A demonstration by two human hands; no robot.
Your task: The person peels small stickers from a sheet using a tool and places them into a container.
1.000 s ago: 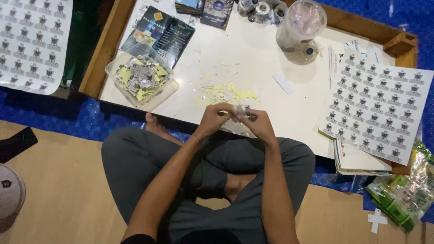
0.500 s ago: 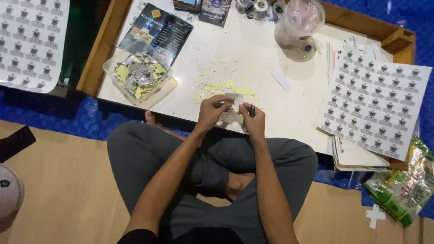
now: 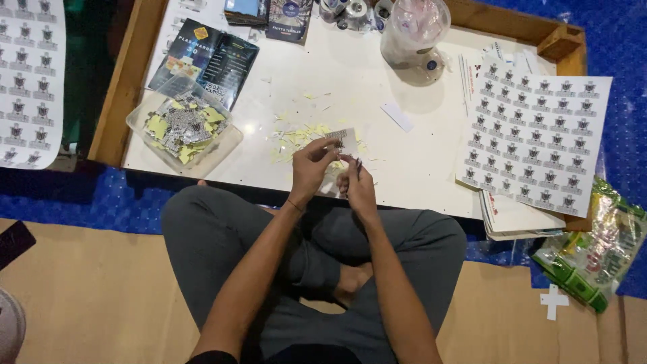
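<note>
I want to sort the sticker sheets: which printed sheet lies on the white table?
The sticker sheet at the table's right end; the other sheet lies off it, far left.

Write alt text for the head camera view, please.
A seated, cross-legged person's left hand and right hand pinch a small printed sticker over a low white table, amid yellow paper scraps, a clear tub of stickers and sticker sheets.

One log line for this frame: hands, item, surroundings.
left hand: holds small sticker | right hand: pinches its edge | near: yellow scraps, clear tub
</note>
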